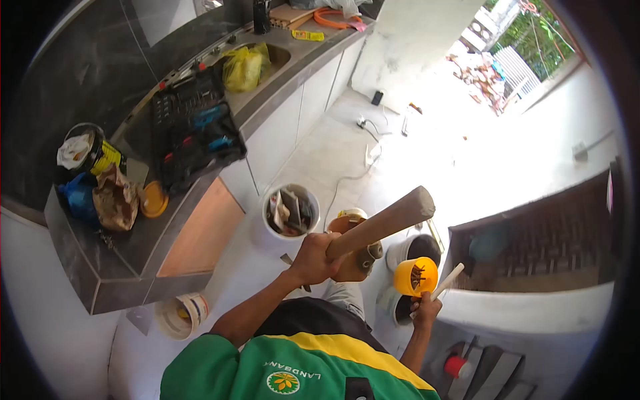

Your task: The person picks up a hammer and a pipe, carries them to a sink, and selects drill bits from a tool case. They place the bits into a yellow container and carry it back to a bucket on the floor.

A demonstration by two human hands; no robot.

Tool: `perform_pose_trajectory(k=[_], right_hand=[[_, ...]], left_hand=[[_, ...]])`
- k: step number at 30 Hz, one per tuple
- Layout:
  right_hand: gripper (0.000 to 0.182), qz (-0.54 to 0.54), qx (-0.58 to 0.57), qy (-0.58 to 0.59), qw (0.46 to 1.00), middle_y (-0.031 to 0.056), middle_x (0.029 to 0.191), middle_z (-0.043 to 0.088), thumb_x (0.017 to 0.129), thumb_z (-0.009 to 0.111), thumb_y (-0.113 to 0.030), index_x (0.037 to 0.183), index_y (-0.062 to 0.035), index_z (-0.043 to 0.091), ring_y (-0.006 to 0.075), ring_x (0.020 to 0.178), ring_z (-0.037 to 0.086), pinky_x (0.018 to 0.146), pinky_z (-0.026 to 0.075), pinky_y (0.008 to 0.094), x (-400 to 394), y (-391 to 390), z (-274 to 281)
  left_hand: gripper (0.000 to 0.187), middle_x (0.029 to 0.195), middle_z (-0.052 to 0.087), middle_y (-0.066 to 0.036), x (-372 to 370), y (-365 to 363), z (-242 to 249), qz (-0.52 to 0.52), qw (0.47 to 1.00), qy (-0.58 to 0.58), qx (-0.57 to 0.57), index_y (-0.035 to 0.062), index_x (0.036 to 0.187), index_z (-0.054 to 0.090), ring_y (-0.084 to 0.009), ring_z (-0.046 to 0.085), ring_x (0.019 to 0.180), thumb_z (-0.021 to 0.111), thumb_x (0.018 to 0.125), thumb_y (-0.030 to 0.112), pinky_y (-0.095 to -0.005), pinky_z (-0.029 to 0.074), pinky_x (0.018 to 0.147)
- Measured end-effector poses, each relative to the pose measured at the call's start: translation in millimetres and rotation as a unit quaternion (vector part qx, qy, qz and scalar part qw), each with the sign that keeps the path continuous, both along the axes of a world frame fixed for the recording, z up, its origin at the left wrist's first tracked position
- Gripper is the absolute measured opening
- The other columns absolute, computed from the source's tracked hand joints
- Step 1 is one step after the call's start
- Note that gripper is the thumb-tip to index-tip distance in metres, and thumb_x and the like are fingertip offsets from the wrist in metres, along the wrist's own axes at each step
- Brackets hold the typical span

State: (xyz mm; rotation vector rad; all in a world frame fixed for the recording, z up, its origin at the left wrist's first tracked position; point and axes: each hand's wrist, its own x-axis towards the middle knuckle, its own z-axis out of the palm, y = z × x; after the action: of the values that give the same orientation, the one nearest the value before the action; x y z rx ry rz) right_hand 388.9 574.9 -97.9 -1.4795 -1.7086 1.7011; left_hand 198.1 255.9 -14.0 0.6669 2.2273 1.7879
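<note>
My left hand (315, 260) is wrapped around a thick wooden stick (387, 223), whose blunt end points up and to the right. At the right, my right hand (425, 309) grips a yellow plastic container (407, 277) with several dark, nail-like pieces inside. A thinner pale stick (449, 280) also sticks out of this hand; its lower end is hidden. Below the thick stick stands a brown object (343, 267), partly covered by it, and I cannot make out its kind.
A white bucket of scraps (291, 230) stands ahead; another bucket (181, 317) is at the lower left. Dark-mouthed buckets (400, 253) are near my right hand. The counter (120, 257) holds an opened tool case (193, 127) and a paper bag (115, 198). A cord (333, 193) crosses the floor.
</note>
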Motion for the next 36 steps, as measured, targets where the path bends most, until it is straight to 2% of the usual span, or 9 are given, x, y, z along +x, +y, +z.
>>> perform_pose_trajectory(k=[1,4,15,19,21,24,27,31,36], right_hand=[[0.015,0.007,-0.001,-0.03,1.0,0.0103,0.06,0.058,0.084,0.055,-0.011,0.089,0.0025,0.055,0.0106,0.037,0.046,0.034,0.038,0.0253,-28,15,1],[0.015,0.083,0.001,-0.012,0.996,0.0099,0.057,0.058,0.084,0.055,-0.012,0.086,0.0028,0.057,0.0109,0.037,0.048,0.033,0.036,0.025,-121,72,-11],[0.026,0.346,0.098,-0.03,0.933,0.01,0.055,0.058,0.084,0.055,-0.022,0.072,0.0021,0.057,0.0112,0.036,0.046,0.03,0.035,0.0273,-529,169,38],[0.028,0.41,0.117,0.023,0.904,0.0099,0.056,0.059,0.084,0.056,-0.023,0.072,0.0014,0.058,0.0111,0.038,0.049,0.031,0.036,0.0273,-683,136,69],[0.028,0.451,0.174,0.076,0.872,0.0096,0.056,0.06,0.084,0.058,-0.022,0.076,0.0041,0.063,0.0109,0.04,0.052,0.034,0.039,0.027,-754,115,77],[0.026,0.47,0.174,0.129,0.856,0.0065,0.055,0.057,0.088,0.058,-0.022,0.078,0.002,0.061,0.0098,0.04,0.051,0.032,0.037,0.0258,-849,81,79],[0.026,0.491,0.187,0.145,0.838,0.0071,0.057,0.059,0.087,0.057,-0.021,0.079,0.0023,0.061,0.0096,0.043,0.053,0.035,0.039,0.0255,-928,49,96],[0.025,0.535,0.169,0.178,0.809,0.0075,0.058,0.06,0.086,0.057,-0.021,0.086,0.0041,0.063,0.0104,0.043,0.054,0.039,0.043,0.0257,-1016,22,75],[0.027,0.567,0.158,0.186,0.787,0.0076,0.06,0.061,0.086,0.06,-0.023,0.091,0.0037,0.065,0.0118,0.047,0.058,0.044,0.047,0.0272,-1110,3,31]], left_hand=[[0.012,0.072,0.062,-0.018,-19,13,-2,0.009,1.0,0.006,-0.002,0.0021,0.084,0.063,-0.0363,0.063,0.07,0.065,0.077,0.012,-0.0388,0.048,0.062],[0.013,0.066,0.061,-0.009,-81,49,-2,0.073,0.997,0.013,-0.025,0.0007,0.088,0.065,-0.0123,0.058,0.063,0.069,0.084,0.013,-0.0308,0.047,0.059],[0.016,0.072,0.064,-0.015,-295,126,36,0.163,0.98,0.07,-0.095,0.0009,0.085,0.064,-0.0253,0.065,0.067,0.07,0.073,0.009,-0.0349,0.048,0.061],[0.017,0.075,0.066,-0.014,-375,130,45,0.165,0.97,0.081,-0.161,-0.0001,0.088,0.065,-0.0188,0.066,0.071,0.071,0.073,0.008,-0.0326,0.05,0.063],[0.026,0.08,0.067,-0.019,-413,126,32,0.192,0.98,0.022,-0.055,0.0013,0.093,0.065,-0.026,0.07,0.076,0.073,0.072,0.014,-0.0354,0.052,0.067],[0.025,0.081,0.069,-0.016,-458,108,15,0.215,0.973,-0.07,-0.047,0.0003,0.095,0.066,-0.0203,0.07,0.08,0.073,0.075,0.015,-0.0339,0.052,0.068],[0.024,0.08,0.07,-0.013,-520,102,56,0.267,0.951,-0.114,-0.104,0.0007,0.098,0.067,-0.0166,0.068,0.08,0.071,0.08,0.016,-0.0327,0.052,0.068],[0.034,0.092,0.068,-0.017,-573,82,56,0.306,0.939,-0.041,-0.154,0.0017,0.105,0.066,-0.0263,0.068,0.088,0.07,0.084,0.028,-0.0378,0.052,0.076],[0.048,0.112,0.062,-0.02,-634,68,58,0.383,0.866,-0.211,-0.242,0.0027,0.116,0.06,-0.0349,0.059,0.108,0.067,0.085,0.039,-0.0428,0.045,0.092]])
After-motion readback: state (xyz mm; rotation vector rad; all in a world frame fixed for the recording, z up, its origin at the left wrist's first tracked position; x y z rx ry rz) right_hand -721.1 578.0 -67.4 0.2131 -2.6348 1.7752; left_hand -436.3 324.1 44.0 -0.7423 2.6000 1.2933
